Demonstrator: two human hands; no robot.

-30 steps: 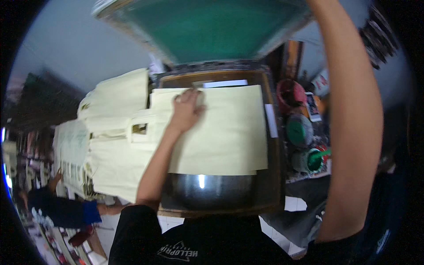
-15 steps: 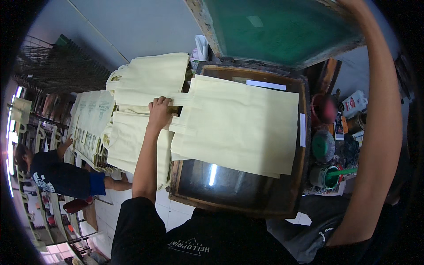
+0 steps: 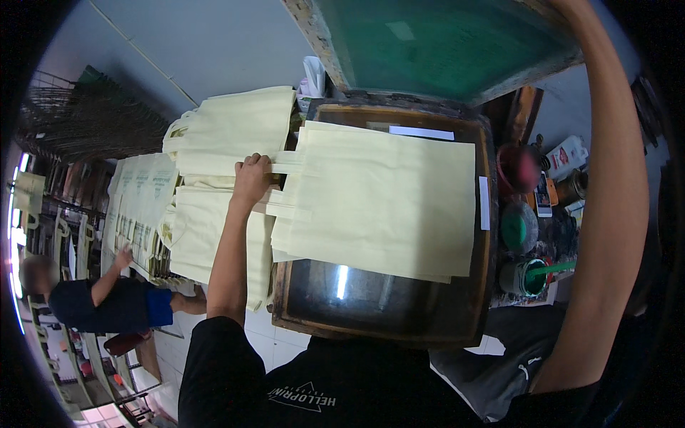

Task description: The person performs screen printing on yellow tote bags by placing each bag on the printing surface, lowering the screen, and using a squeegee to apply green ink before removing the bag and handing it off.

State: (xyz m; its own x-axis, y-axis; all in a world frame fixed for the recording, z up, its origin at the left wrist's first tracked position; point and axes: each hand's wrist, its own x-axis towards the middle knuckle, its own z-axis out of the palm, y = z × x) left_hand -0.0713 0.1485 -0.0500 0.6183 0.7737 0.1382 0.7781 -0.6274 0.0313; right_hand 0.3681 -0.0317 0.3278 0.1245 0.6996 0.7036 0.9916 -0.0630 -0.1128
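Note:
Several pale cream tote bags (image 3: 385, 200) lie stacked, slightly fanned, on a dark wood-edged printing board (image 3: 321, 292). My left hand (image 3: 252, 177) is closed on the bags' handles, left of the board. Above the far side of the board, a screen-printing frame (image 3: 428, 57) with green mesh stands raised and tilted. My right arm reaches up along the right side, and my right hand (image 3: 564, 6) grips the frame's upper corner; the picture's top edge cuts off most of its fingers.
More cream bags (image 3: 235, 135) are piled left of the board, beside printed bags (image 3: 143, 185). A co-worker (image 3: 107, 303) stands at the far left. Right of the board are a green paint tub (image 3: 524, 277), a phone (image 3: 544, 203) and a white bottle (image 3: 569, 155). A wire rack (image 3: 78, 121) stands behind.
My left hand stays on the handles and the bags keep their place on the board. The view has shifted slightly. The co-worker's arm has moved lower beside the printed bags.

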